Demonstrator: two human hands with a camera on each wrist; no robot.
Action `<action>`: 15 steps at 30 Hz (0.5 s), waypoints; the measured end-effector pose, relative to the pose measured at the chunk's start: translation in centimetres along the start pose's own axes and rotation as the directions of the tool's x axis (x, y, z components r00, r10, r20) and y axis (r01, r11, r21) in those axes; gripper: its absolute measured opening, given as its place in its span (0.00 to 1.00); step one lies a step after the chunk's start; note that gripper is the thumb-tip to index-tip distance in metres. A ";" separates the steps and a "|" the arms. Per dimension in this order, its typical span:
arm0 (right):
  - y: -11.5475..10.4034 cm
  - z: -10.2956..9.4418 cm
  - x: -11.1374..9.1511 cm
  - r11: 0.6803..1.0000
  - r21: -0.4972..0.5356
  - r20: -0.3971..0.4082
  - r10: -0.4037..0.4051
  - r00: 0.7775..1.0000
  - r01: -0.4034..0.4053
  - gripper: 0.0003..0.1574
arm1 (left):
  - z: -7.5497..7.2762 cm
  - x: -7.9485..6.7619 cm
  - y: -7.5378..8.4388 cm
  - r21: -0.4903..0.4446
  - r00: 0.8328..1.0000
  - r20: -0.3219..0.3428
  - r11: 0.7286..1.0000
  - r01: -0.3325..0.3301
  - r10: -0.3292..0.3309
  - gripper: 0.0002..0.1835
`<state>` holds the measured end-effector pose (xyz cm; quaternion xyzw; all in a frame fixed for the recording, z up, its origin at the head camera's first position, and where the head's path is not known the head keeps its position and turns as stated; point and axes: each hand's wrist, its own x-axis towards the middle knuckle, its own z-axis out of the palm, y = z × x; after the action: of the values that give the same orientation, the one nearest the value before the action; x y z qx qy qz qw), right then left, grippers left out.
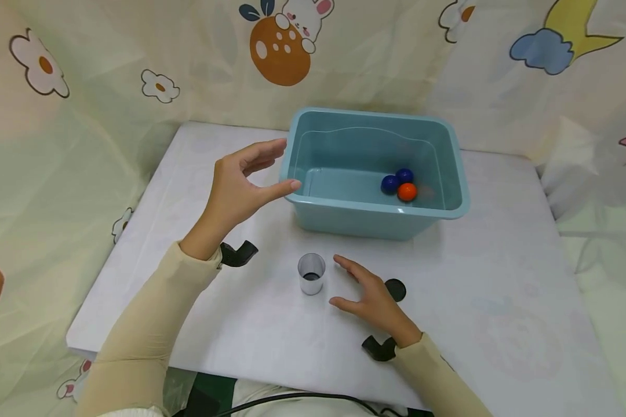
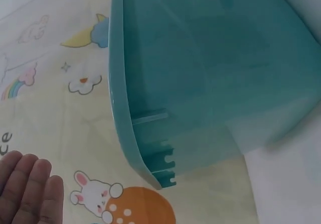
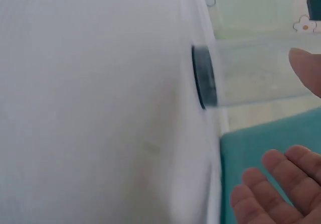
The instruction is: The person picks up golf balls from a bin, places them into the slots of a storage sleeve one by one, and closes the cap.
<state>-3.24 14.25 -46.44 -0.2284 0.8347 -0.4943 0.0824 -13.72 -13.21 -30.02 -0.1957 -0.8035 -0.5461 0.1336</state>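
Note:
My left hand [image 1: 240, 188] is raised near the left rim of a light blue plastic bin [image 1: 339, 217], thumb and fingers spread with nothing between them. In the left wrist view, fingers [image 2: 32, 191] stand apart from the bin wall [image 2: 200, 73]. A clear cylindrical container [image 1: 312, 275] with a dark bottom stands upright on the table. My right hand [image 1: 370, 295] is just right of it, thumb and fingers parted toward it. In the right wrist view, the clear container [image 3: 256, 76] shows its dark base between thumb and fingers, without being gripped.
Two dark blue balls [image 1: 389, 185] and an orange ball [image 1: 407, 191] lie inside the bin, toward its right. A flat black disc [image 1: 396, 290] lies on the white table [image 1: 501, 278] beside my right hand. A black cable [image 1: 297, 396] runs along the front edge.

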 end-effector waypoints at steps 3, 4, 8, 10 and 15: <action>0.4 0.6 0.4 0.995 0.098 0.024 0.021 0.999 -0.023 0.51 | 0.3 0.9 0.2 -0.022 0.999 0.031 1.000 0.015 -0.014 0.33; 0.5 0.8 0.5 0.992 0.126 0.032 0.026 0.999 -0.030 0.51 | 0.4 1.1 0.3 -0.024 0.999 0.041 0.999 0.021 -0.020 0.33; 0.7 1.0 0.9 0.983 0.175 0.056 0.045 0.997 -0.054 0.51 | 0.8 2.3 0.8 -0.023 0.995 0.101 0.999 0.026 -0.024 0.32; 0.7 1.0 1.1 0.982 0.177 0.065 0.049 0.997 -0.060 0.51 | 1.1 2.9 1.1 -0.006 0.990 0.137 1.000 0.028 -0.027 0.33; 0.5 1.0 1.5 0.983 0.164 0.109 0.063 0.992 -0.080 0.52 | 1.7 4.5 1.6 0.041 0.976 0.213 0.998 0.045 -0.053 0.34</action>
<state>-4.36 12.94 -47.20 -0.2158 0.7924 -0.5470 0.1624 -16.98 -10.32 -27.35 -0.2311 -0.8276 -0.5103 0.0364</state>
